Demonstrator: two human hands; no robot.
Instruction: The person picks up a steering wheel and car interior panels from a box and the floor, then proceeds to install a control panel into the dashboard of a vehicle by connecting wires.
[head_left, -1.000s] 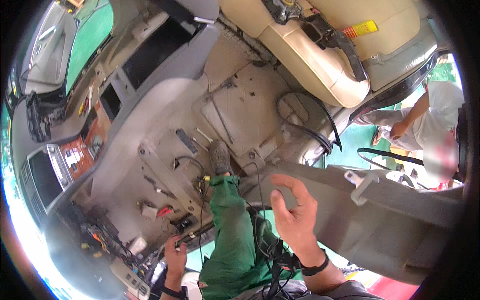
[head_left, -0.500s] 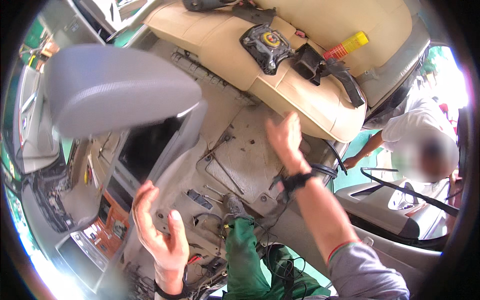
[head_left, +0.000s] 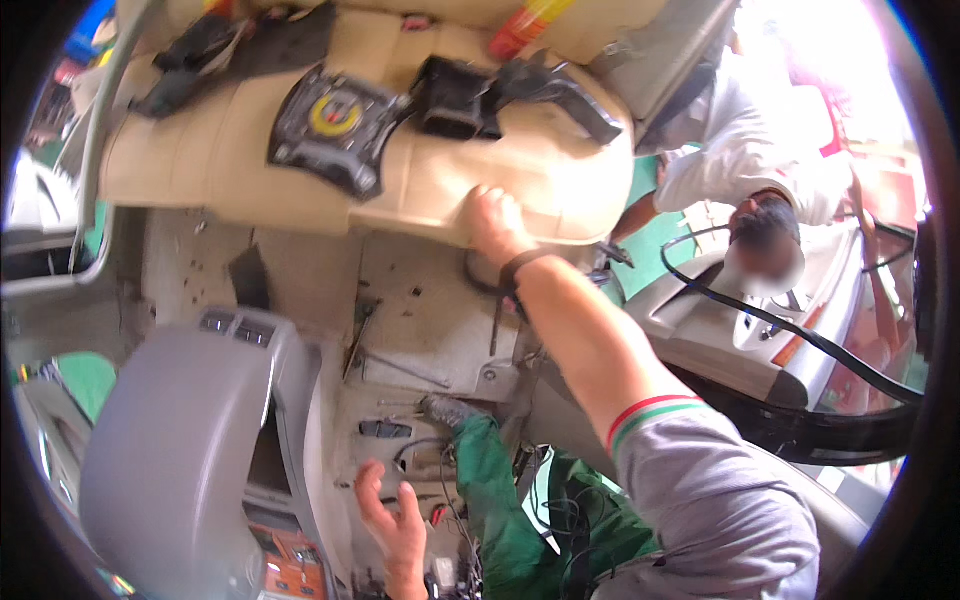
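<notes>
My right hand (head_left: 497,225) presses on the front edge of a beige rear seat cushion (head_left: 420,190), its fingers curled against it. Its palm side is hidden. Lower down, my left hand (head_left: 395,520) hangs over the car floor with its fingers apart, holding nothing. On the seat lie a dark airbag-like module (head_left: 335,130) with a yellow round centre, a black box-shaped duct (head_left: 455,100) and a curved black plastic piece (head_left: 565,90). Behind them a yellow-and-red can (head_left: 525,25) is partly cut off by the frame.
A grey centre console (head_left: 175,440) stands at the left. Tools and loose cables (head_left: 575,505) lie about my green-trousered leg (head_left: 485,470). At the right, another person (head_left: 740,180) bends by the open door (head_left: 720,340), where a black rubber strip (head_left: 820,345) hangs.
My view has swung, bringing the seat lower and leftward. My right hand has come from above the floor onto the seat edge. My left hand stays open, lower in view.
</notes>
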